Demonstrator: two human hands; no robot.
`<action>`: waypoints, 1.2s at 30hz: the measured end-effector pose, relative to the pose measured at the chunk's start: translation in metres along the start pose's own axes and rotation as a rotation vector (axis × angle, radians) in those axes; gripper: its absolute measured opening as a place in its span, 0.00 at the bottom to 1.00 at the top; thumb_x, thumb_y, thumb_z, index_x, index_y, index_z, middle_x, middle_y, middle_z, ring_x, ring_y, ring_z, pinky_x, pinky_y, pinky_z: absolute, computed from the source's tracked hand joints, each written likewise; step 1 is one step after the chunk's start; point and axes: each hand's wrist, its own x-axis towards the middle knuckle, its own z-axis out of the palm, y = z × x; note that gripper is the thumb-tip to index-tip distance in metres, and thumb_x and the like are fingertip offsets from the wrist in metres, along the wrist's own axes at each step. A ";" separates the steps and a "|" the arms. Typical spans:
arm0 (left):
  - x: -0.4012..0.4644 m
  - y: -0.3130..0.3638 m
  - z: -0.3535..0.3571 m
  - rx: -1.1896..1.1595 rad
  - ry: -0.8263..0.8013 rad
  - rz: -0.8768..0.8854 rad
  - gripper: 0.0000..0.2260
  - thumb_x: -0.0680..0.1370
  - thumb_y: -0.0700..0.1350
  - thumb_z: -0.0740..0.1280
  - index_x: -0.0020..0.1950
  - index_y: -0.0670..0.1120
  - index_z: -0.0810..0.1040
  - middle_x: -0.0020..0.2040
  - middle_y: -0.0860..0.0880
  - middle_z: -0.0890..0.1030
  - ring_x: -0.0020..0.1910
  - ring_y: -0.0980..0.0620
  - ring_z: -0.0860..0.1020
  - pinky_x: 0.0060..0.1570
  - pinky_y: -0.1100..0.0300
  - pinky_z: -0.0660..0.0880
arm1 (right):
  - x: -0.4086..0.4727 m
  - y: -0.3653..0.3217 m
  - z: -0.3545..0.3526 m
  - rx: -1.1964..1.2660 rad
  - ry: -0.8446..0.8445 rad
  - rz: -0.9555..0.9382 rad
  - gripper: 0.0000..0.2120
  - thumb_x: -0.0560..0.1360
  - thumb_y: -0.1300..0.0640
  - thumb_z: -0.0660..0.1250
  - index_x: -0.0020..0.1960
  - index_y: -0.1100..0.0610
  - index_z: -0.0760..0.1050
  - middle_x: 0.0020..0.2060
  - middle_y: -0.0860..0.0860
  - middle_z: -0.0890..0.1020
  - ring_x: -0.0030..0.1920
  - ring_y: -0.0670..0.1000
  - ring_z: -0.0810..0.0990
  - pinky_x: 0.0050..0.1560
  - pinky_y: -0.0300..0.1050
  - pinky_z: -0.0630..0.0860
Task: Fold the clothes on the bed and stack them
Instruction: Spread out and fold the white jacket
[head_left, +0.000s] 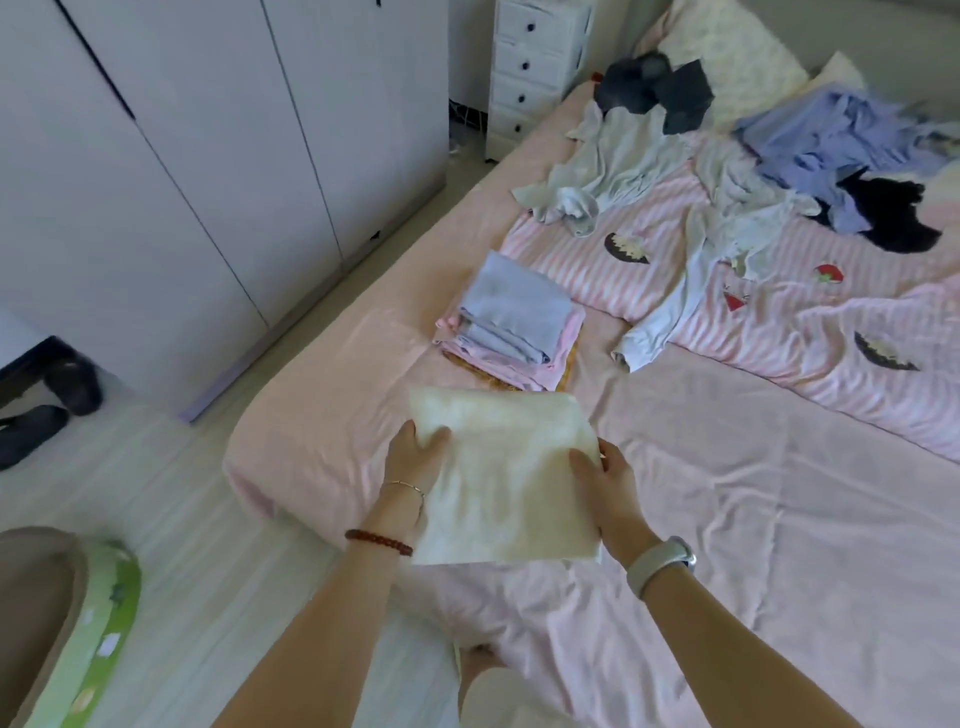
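Folded cream cloth (506, 467) in our hands
Left hand (418, 457) and right hand (605, 480) grip its sides — the folded stack (511, 325) lies just beyond.

— What is sitting between the two hands?
— A cream cloth (506, 478), folded flat, is hanging a bit above the pink bed (727, 519).
— What is lying just past it?
— A neat stack (511, 325), blue on top, pink under it.
— And farther off?
— Messy clothes are lying loose: a pale shirt (613, 161), a blue heap (831, 140), dark ones (654, 88).
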 end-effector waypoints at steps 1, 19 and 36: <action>0.022 0.019 0.011 0.026 -0.008 0.015 0.03 0.76 0.44 0.64 0.48 0.45 0.74 0.41 0.50 0.77 0.45 0.46 0.76 0.46 0.56 0.73 | 0.023 -0.011 0.000 0.005 0.012 0.002 0.08 0.77 0.61 0.61 0.56 0.56 0.70 0.41 0.48 0.76 0.44 0.53 0.76 0.47 0.48 0.75; 0.368 0.121 0.148 1.021 -0.133 0.182 0.33 0.77 0.50 0.63 0.76 0.46 0.50 0.73 0.40 0.59 0.69 0.39 0.62 0.64 0.46 0.63 | 0.353 -0.028 0.089 -0.366 0.112 0.147 0.26 0.74 0.55 0.61 0.70 0.55 0.58 0.65 0.56 0.69 0.60 0.58 0.70 0.60 0.53 0.69; 0.381 0.091 0.182 1.371 -0.359 0.729 0.27 0.79 0.57 0.51 0.76 0.54 0.48 0.77 0.49 0.44 0.76 0.45 0.43 0.71 0.39 0.45 | 0.370 -0.025 0.108 -0.894 0.055 -0.286 0.26 0.78 0.47 0.43 0.76 0.46 0.50 0.76 0.53 0.46 0.76 0.56 0.43 0.72 0.60 0.46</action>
